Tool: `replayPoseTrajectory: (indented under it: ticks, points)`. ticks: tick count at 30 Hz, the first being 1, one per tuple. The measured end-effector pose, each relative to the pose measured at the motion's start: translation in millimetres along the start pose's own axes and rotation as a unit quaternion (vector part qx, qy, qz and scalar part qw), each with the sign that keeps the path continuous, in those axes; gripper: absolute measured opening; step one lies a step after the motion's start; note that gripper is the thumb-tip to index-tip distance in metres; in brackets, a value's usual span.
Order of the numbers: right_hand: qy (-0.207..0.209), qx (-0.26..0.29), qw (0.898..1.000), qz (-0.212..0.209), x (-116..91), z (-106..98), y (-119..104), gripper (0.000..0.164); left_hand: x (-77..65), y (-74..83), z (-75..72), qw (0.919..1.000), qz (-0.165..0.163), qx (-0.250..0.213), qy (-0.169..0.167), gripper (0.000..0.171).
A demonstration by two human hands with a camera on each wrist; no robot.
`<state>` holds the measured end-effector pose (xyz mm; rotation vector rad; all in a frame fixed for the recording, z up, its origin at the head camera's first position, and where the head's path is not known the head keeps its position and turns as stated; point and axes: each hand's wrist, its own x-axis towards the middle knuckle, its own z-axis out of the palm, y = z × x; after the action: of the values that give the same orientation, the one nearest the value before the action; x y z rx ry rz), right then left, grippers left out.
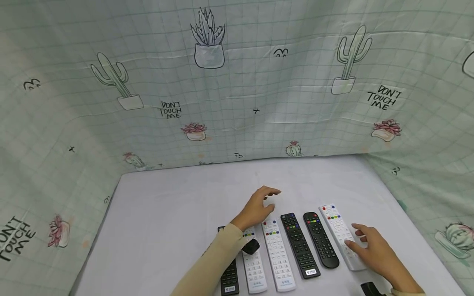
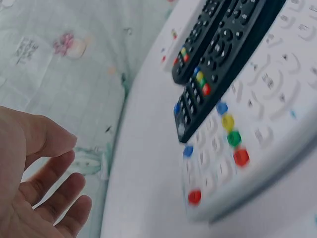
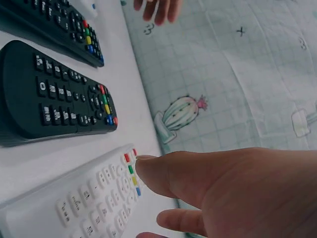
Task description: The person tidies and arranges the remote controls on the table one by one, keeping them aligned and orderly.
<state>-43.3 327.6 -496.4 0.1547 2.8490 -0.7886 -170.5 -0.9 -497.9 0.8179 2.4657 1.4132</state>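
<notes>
Several remote controls lie side by side in the head view. My left hand [image 1: 257, 209] is just past the top end of a white remote [image 1: 278, 257], fingers loosely bent and holding nothing. Beside that remote are a black remote [image 1: 299, 246] and a round-ended black remote [image 1: 321, 240]. Over the rightmost white remote [image 1: 336, 224] my right hand [image 1: 375, 250] hovers with relaxed fingers. Its thumb [image 3: 166, 173] overlaps the colored-button end in the right wrist view. My left sleeve partly hides another white remote [image 1: 254, 271] and the leftmost black remote [image 1: 230, 277].
The remotes rest on a white table [image 1: 166, 218]. A hanging cloth [image 1: 237, 90] printed with cacti encloses the back and both sides. Small black devices [image 1: 251, 246] sit at both wrists.
</notes>
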Motion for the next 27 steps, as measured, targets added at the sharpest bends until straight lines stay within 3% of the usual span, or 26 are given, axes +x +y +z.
replayPoseTrajectory:
  ticks: [12, 27]
  points:
    - [0.026, -0.011, 0.999, -0.037, 21, -5, -9, 0.06, -51.1, -23.5, -52.5, 0.995, -0.025, -0.033, 0.091, 0.045]
    - [0.053, 0.006, 0.991, -0.123, 43, -15, -5, 0.052, -104.8, -46.1, -101.9, 0.9802, -0.087, -0.018, 0.177, 0.042]
